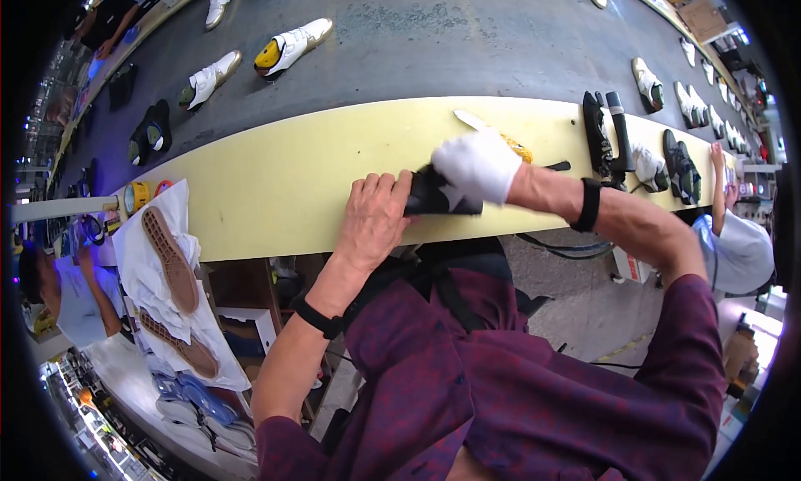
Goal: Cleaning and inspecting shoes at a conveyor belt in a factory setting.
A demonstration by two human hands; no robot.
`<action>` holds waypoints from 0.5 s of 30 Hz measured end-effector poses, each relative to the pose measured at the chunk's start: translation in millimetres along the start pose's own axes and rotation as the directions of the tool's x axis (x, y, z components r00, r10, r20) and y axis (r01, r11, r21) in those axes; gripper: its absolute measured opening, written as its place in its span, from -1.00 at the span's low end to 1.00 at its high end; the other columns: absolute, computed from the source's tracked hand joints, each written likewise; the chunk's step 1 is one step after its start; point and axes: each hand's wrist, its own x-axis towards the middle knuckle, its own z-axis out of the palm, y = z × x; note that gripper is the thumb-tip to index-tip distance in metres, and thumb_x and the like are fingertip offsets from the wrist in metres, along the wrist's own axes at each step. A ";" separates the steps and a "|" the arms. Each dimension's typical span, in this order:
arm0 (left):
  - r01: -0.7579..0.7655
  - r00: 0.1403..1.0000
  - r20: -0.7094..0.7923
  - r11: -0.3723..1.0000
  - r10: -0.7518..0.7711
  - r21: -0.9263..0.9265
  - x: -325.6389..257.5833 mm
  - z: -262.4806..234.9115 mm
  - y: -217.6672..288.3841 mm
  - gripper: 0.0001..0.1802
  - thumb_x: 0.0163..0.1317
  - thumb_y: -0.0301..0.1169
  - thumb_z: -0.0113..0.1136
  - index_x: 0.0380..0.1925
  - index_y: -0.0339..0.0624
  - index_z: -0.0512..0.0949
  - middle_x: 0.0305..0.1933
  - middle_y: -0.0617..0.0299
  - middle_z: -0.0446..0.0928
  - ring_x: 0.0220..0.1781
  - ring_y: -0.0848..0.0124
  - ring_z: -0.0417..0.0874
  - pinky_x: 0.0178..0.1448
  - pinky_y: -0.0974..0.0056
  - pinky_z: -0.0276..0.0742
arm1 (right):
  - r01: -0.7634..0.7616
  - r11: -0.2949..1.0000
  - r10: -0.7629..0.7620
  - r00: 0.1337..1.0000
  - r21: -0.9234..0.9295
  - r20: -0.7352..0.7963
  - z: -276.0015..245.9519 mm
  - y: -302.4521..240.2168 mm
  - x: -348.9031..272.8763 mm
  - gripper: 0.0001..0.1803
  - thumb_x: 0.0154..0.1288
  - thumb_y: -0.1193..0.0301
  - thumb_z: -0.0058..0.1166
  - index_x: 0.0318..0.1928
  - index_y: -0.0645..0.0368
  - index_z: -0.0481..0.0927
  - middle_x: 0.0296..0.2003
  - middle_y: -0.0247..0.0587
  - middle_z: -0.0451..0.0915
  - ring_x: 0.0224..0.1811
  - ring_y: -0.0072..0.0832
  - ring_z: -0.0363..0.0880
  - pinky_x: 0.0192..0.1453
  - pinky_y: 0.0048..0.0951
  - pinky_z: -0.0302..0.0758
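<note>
On the near edge of the pale yellow bench top, a black shoe (424, 196) lies partly hidden between my hands. My left hand (375, 212), bare, is closed on its left end with the fingers over the top. My right hand (480, 166) wears a white glove and is curled into a loose fist against the upper right of the shoe. Slightly blurred, it hides whatever its fingers hold. Just beyond the glove lie a white-bladed knife (469, 119) and a yellow wrapped handle (516, 147). A dark-handled tool (557, 166) rests beside my right wrist.
Beyond the bench (292, 164) runs a grey conveyor belt (400, 55) carrying white shoes (300, 43). Black shoes and a hammer-like tool (620, 130) stand at right. Brown soles (169, 256) lie on white paper at left, near a tape roll (136, 196). Other people work at both sides.
</note>
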 end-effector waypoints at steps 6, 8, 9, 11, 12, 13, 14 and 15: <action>0.010 0.998 -0.060 1.000 -0.010 0.003 3.0 12.9 3.5 -0.16 0.00 -0.45 0.60 0.33 -0.38 0.46 -0.02 0.00 0.55 0.07 0.04 0.57 0.16 0.00 0.47 | -0.253 0.861 0.403 0.869 0.441 -0.288 30.5 41.0 -11.1 -0.78 0.53 0.34 0.13 -0.10 0.24 0.69 -0.37 0.11 0.65 -0.31 0.03 0.69 -0.16 -0.11 0.60; 0.025 0.998 -0.062 1.000 -0.025 0.013 0.5 11.7 2.9 -0.16 -0.01 -0.44 0.61 0.32 -0.38 0.47 -0.02 0.00 0.54 0.06 0.03 0.57 0.15 0.00 0.47 | -0.213 0.863 0.397 0.845 0.457 -0.357 9.9 28.2 -45.2 -0.78 0.43 0.36 0.29 -0.01 0.19 0.72 -0.35 0.04 0.66 -0.29 -0.04 0.72 -0.15 -0.13 0.62; 0.026 0.998 -0.064 0.999 -0.024 0.022 4.7 13.5 5.5 -0.16 -0.01 -0.42 0.62 0.31 -0.39 0.47 -0.02 -0.01 0.54 0.06 0.03 0.57 0.15 0.00 0.47 | -0.220 0.865 0.399 0.845 0.450 -0.355 3.2 23.2 -56.1 -0.78 0.43 0.36 0.29 -0.01 0.19 0.72 -0.35 0.04 0.66 -0.29 -0.04 0.72 -0.15 -0.13 0.62; 0.027 0.997 -0.070 0.999 -0.025 0.029 1.7 14.1 7.7 -0.16 -0.01 -0.42 0.62 0.31 -0.38 0.47 -0.01 -0.01 0.53 0.05 0.03 0.57 0.15 0.00 0.48 | -0.192 0.902 0.327 0.888 0.386 -0.322 1.2 7.7 -66.6 -0.66 0.30 0.39 0.41 0.06 0.15 0.71 -0.23 -0.05 0.69 -0.20 -0.11 0.74 -0.09 -0.16 0.63; 0.010 0.997 -0.079 0.999 -0.007 0.037 3.2 13.1 6.8 -0.16 -0.01 -0.42 0.62 0.31 -0.38 0.46 0.00 -0.01 0.53 0.05 0.03 0.57 0.15 0.00 0.48 | -0.063 0.949 0.189 0.898 0.309 -0.396 2.6 -2.5 -57.9 -0.56 0.22 0.41 0.41 0.12 0.13 0.66 -0.19 -0.06 0.67 -0.15 -0.04 0.70 -0.08 -0.10 0.62; 0.000 0.997 -0.078 0.999 0.003 0.037 4.5 13.7 6.7 -0.16 -0.01 -0.42 0.62 0.31 -0.38 0.46 0.00 -0.01 0.53 0.05 0.03 0.57 0.15 0.00 0.48 | 0.018 0.949 0.089 0.943 0.315 -0.321 3.1 -8.9 -45.5 -0.54 0.22 0.41 0.40 0.14 0.14 0.63 -0.13 -0.06 0.65 -0.08 -0.02 0.67 -0.03 -0.10 0.61; -0.011 0.997 -0.075 0.999 0.014 0.044 4.8 15.2 6.4 -0.16 0.00 -0.42 0.61 0.32 -0.38 0.46 0.00 -0.02 0.52 0.05 0.04 0.57 0.15 0.00 0.48 | 0.065 0.955 0.039 0.940 0.291 -0.338 13.3 -12.9 -37.9 -0.61 0.24 0.40 0.38 0.07 0.14 0.64 -0.16 -0.06 0.62 -0.08 -0.01 0.63 -0.02 -0.09 0.59; -0.009 0.997 -0.074 0.998 0.013 0.055 2.9 15.5 6.4 -0.16 0.00 -0.43 0.60 0.32 -0.37 0.45 0.01 -0.02 0.52 0.05 0.04 0.56 0.15 0.00 0.48 | 0.079 0.960 0.010 0.949 0.267 -0.316 19.1 -9.7 -31.4 -0.66 0.23 0.40 0.37 -0.01 0.18 0.62 -0.18 -0.06 0.60 -0.09 -0.01 0.62 -0.02 -0.08 0.58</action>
